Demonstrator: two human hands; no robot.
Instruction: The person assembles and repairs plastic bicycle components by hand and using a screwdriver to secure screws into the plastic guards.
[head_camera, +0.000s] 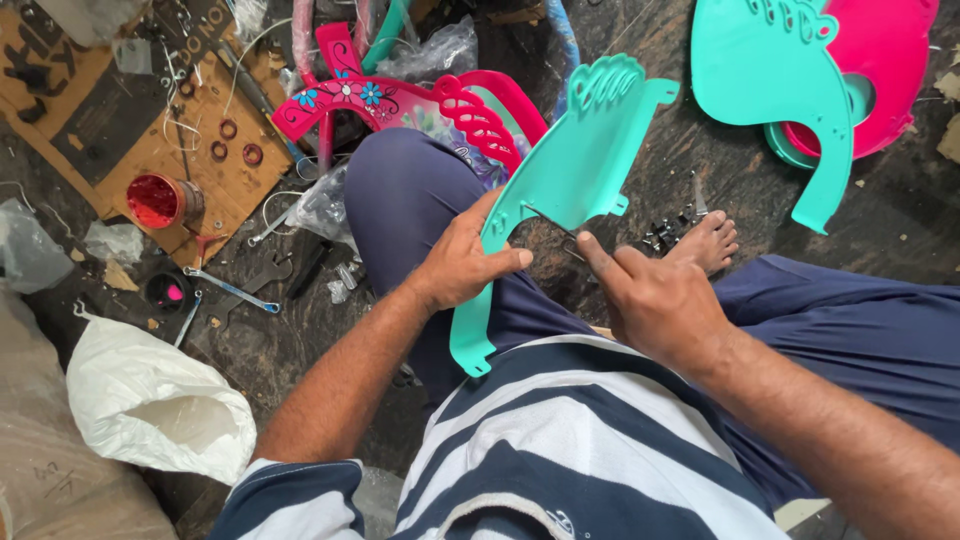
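L hand (462, 262) clamped on teal plastic panel (560, 190), thumb over front face, panel resting on the person's knee, tilted up toward top edge of floor (280, 350). R hand (655, 300) closed, pinching thin metal pin (552, 228) at panel's inner curve. Small metal hardware pile (668, 234) just beside bare foot (708, 240). Pink floral panel (400, 105) behind knee. Red cup (160, 200) on cardboard (150, 110), floor's top-left corner. White bag (150, 400) near left edge.

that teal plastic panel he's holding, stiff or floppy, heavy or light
Probably fairly stiff: the teal panel keeps its shape though the left hand grips only its lower part. Likely light, being a thin sheet with cut-out slots. Its smooth surface may be a little slippery.
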